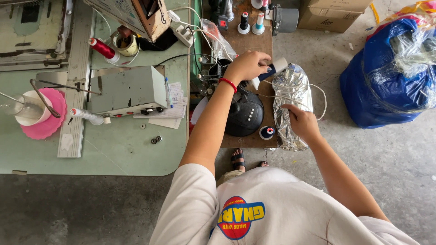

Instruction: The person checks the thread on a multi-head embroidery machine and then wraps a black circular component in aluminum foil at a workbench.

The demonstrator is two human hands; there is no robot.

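left hand: fingers curled shut on the dark handle of a white-tipped iron-like tool, at the far end of the foil.
right hand: fingers and thumb closed on the near part of the crinkled silver foil-covered pad, pinning it.
pad location: right edge of the brown wooden board, beside the black domed base.
long axis: runs away from the person, near to far.
key relation: tool sits just beyond the right hand along that axis; left hand nearer the far end.
white cord: loops over the foil's right side.
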